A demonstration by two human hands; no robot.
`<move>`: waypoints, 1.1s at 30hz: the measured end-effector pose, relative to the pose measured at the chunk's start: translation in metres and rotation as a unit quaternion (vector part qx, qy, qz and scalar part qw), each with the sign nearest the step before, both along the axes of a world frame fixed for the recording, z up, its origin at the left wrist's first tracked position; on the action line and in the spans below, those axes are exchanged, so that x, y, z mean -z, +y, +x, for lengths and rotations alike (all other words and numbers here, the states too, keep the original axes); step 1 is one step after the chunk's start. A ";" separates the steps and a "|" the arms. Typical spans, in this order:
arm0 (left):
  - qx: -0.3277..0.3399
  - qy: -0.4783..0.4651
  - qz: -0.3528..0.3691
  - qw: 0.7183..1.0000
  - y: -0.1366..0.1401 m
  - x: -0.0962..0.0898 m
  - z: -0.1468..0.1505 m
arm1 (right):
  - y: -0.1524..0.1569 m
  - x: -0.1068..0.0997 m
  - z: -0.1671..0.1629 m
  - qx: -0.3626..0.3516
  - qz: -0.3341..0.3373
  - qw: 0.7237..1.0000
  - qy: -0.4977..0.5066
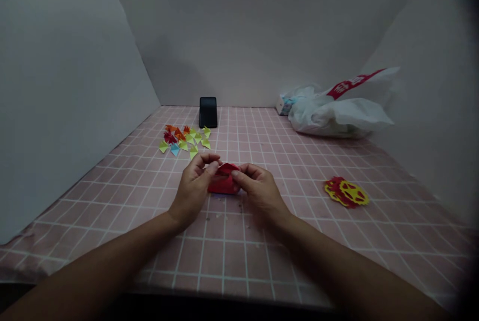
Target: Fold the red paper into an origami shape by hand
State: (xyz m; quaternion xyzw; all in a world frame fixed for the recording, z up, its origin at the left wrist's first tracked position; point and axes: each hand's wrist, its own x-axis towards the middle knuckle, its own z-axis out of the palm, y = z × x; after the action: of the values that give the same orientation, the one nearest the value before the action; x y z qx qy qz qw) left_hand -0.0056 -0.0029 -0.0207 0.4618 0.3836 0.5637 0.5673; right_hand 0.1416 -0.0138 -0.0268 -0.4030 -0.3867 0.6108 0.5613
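A piece of red paper [223, 184], partly folded with a raised upper flap, is held between my two hands just above the tablecloth. My left hand [194, 186] pinches its left side between thumb and fingers. On the other side, my right hand [260, 188] grips the right edge, with the thumb over the front. Both hands hide the paper's ends. Beyond my left hand lie several small folded paper pieces [183, 139] in yellow, orange, red and blue.
A black phone [208, 112] leans upright near the back wall. To the right lies a stack of red and yellow cut-out paper shapes [352, 193]. A white plastic bag [337, 114] sits at the back right beside a small box [283, 105]. Pale walls enclose the pink checked tablecloth [239, 261].
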 end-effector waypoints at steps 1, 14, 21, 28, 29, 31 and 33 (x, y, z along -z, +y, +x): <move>-0.008 -0.010 -0.002 1.000 0.001 0.000 -0.001 | 0.001 0.000 0.000 0.003 -0.005 1.000 0.018; 0.003 0.018 -0.020 1.000 -0.001 0.000 -0.001 | 0.001 0.002 -0.001 -0.012 -0.023 0.997 0.069; -0.027 -0.025 -0.021 0.999 -0.003 -0.005 0.000 | 0.000 0.005 -0.003 -0.015 -0.010 0.998 0.053; 0.003 -0.020 -0.027 0.999 0.001 0.000 -0.003 | 0.001 0.002 -0.001 -0.009 -0.007 0.999 0.047; 0.009 -0.014 -0.025 1.000 0.002 0.002 -0.003 | 0.002 0.002 0.000 -0.005 -0.011 0.999 0.049; 0.022 -0.008 -0.022 1.000 0.003 0.003 -0.004 | 0.002 0.002 0.000 0.002 -0.016 0.999 0.049; 0.037 -0.002 -0.022 0.999 0.003 0.003 -0.003 | 0.002 0.002 0.000 0.001 -0.015 0.999 0.044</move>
State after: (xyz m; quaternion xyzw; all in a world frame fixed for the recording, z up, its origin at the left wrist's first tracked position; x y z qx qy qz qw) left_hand -0.0091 0.0001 -0.0235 0.4620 0.3770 0.5347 0.5988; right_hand 0.1413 -0.0119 -0.0290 -0.3841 -0.3519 0.6335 0.5721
